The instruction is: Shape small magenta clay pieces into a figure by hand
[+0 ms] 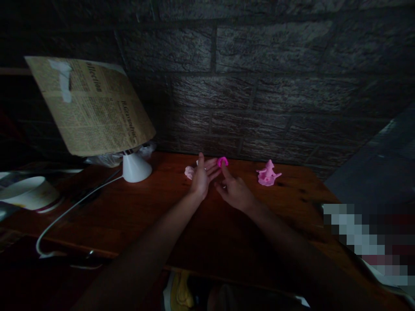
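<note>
My left hand [202,176] lies palm up over the back of a wooden table [136,211], its fingers stretched out and apart. A small bright pink lump [222,162] sits at the tips of those fingers. My right hand [234,190] is beside it, with one finger reaching up to touch the lump and the others loosely curled. A pale pink lump [188,172] lies on the table just left of my left hand. To the right stands a pink modelled shape [268,174] with points sticking out.
A lamp with a white cone base [136,167] and a newspaper shade [90,106] stands at the back left, its white cable [61,218] trailing over the table. A white bowl-like thing [27,193] sits far left. A dark stone wall [259,86] rises behind.
</note>
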### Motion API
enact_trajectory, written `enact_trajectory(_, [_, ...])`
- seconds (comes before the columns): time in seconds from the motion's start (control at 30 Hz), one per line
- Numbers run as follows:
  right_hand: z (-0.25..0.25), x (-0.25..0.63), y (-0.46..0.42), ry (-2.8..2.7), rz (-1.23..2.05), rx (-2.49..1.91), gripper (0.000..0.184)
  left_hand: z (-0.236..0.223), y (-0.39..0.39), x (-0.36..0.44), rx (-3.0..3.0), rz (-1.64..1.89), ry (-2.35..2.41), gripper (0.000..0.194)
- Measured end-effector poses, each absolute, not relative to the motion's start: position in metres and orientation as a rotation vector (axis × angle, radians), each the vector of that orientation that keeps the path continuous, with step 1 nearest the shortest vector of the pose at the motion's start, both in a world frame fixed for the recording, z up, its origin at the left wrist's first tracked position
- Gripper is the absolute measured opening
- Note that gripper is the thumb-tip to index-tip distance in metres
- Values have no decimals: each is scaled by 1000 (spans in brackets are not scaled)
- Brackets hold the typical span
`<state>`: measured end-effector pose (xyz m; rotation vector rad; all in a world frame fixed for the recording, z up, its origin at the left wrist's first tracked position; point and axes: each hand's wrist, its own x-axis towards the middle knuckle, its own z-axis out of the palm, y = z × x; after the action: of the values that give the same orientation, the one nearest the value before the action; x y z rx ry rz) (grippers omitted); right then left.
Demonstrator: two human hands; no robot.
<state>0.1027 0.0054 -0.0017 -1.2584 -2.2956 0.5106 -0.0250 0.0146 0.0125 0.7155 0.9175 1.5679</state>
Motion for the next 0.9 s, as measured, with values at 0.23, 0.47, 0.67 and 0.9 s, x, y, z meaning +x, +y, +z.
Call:
enact_trajectory(0.23, [0, 102, 6, -1938, 1193, -1037, 85, 5, 12, -26, 1200, 1612, 1070, 57])
enact_trajectory(0.47, [-2, 101, 8, -1799, 1394, -924, 88, -1, 11, -27, 1323, 1545, 1087, 69])
enact_trajectory(0.67, [-6, 103, 12, -1793, 1372, -902, 87, -1, 15, -25, 1232, 1515, 977, 68])
enact_trajectory(0.9, [-9, 103, 12, -1776, 1318, -956, 94, 1, 15, -21, 1154, 1428, 984, 74])
